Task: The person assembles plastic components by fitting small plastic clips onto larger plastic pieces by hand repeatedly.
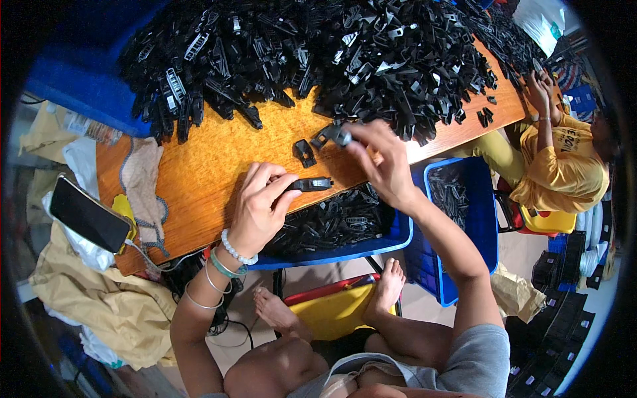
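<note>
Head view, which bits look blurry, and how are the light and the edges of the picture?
Head view: the right hand is blurred at its fingers, while the left hand and the black part it holds look sharper; head view, lighting: the wooden table shines warm orange; head view, edges: the corners fall to black, typical of a fisheye.
</note>
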### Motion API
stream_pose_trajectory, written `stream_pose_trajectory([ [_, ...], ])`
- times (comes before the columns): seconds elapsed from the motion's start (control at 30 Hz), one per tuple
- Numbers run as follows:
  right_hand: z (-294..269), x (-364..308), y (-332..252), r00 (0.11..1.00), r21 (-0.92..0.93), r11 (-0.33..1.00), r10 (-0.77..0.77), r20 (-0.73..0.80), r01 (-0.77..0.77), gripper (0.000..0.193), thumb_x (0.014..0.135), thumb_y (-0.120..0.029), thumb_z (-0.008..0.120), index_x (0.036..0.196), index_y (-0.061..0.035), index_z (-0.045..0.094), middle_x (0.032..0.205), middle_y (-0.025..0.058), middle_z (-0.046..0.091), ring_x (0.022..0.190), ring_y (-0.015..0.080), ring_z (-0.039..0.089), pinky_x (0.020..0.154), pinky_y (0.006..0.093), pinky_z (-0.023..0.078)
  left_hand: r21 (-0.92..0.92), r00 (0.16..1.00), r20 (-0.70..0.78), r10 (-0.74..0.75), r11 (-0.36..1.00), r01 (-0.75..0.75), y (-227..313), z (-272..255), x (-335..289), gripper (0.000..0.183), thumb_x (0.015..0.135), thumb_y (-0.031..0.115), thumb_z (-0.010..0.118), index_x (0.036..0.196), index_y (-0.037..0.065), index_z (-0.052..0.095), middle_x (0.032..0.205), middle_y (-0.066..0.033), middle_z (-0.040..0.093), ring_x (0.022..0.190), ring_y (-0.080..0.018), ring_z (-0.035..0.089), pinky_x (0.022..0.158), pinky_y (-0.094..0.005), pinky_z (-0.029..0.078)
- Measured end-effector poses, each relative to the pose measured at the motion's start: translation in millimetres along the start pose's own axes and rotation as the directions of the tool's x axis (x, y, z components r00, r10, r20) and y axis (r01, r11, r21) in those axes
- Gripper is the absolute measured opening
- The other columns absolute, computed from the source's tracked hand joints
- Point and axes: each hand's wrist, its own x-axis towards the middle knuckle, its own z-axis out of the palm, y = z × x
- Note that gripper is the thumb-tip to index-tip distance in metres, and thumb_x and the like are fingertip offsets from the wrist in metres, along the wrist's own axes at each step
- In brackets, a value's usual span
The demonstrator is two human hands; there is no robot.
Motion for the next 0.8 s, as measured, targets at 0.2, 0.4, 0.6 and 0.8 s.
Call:
stream_pose_trajectory([
  [0.2, -1.4, -25.3, -14.6, 0.943, 0.115, 0.990, 0.039, 0.331, -0.081, 0.025, 0.087, -0.007, 0.066, 0.111, 0.0007, 0.065, 0.085, 0.0126, 0.059, 0.081, 0.0278, 0.056, 0.075, 0.0359, 0.045, -0.005, 1.000, -0.001, 0.020, 1.000, -0.020, -1.8, 0.4, 1.1, 0.020, 0.078, 0.004, 0.073, 0.096, -0.001, 0.066, 0.090, -0.0108, 0.056, 0.084, -0.0278, 0.053, 0.074, -0.0375, 0.046],
  [0.4, 12.4, -29.3, -16.7, 0.972, 0.115, 0.993, -0.009, 0.235, -0.018, 0.026, 0.080, -0.005, 0.070, 0.106, -0.0003, 0.068, 0.089, 0.0106, 0.059, 0.088, 0.0290, 0.053, 0.080, 0.0373, 0.043, 0.015, 0.997, 0.033, 0.070, 0.997, -0.071, 1.6, -2.7, 5.4, 0.020, 0.076, 0.002, 0.071, 0.096, -0.001, 0.066, 0.089, -0.0114, 0.057, 0.085, -0.0286, 0.053, 0.074, -0.0377, 0.046],
  [0.6, 14.0, -16.6, -12.7, 0.948, 0.204, 0.979, -0.048, 0.315, -0.019, 0.023, 0.079, -0.004, 0.071, 0.102, -0.0006, 0.071, 0.098, 0.0107, 0.061, 0.094, 0.0288, 0.056, 0.085, 0.0375, 0.044, -0.018, 0.995, 0.090, 0.052, 0.999, -0.051, 4.0, -3.5, 4.6, 0.024, 0.078, 0.010, 0.075, 0.096, -0.003, 0.066, 0.089, -0.0129, 0.058, 0.086, -0.0296, 0.056, 0.076, -0.0383, 0.047],
  [0.8, 10.5, 12.1, -5.5, 0.992, -0.189, 0.980, -0.044, 0.118, 0.066, 0.029, 0.081, -0.005, 0.068, 0.110, -0.0037, 0.067, 0.106, 0.0118, 0.058, 0.101, 0.0300, 0.056, 0.085, 0.0392, 0.045, 0.357, 0.998, -0.049, 0.033, 0.934, -0.013, -26.7, -26.1, 49.5, 0.032, 0.086, -0.001, 0.061, 0.118, -0.001, 0.061, 0.097, -0.0158, 0.055, 0.083, -0.0302, 0.059, 0.074, -0.0381, 0.051],
])
